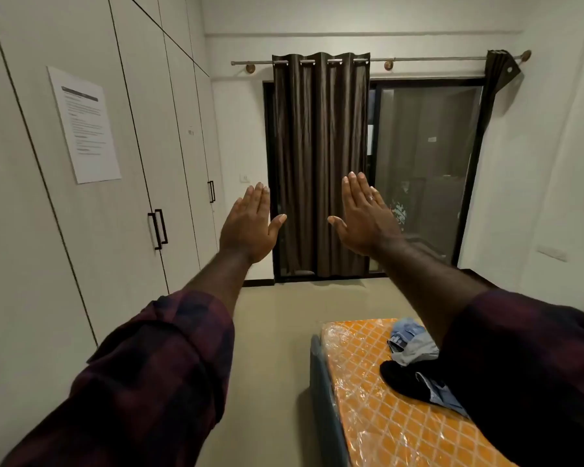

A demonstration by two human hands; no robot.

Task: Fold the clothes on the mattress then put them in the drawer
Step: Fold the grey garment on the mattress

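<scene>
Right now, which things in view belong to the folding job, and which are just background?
Job: clothes in a heap, unfolded; orange mattress; left hand and right hand, both empty and raised.

Background: curtain; paper notice; wardrobe doors.

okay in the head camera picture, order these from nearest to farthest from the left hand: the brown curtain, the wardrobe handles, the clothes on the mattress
From the left hand:
1. Brown curtain, just right of it.
2. Wardrobe handles, to its left.
3. Clothes, low right on the mattress.
</scene>
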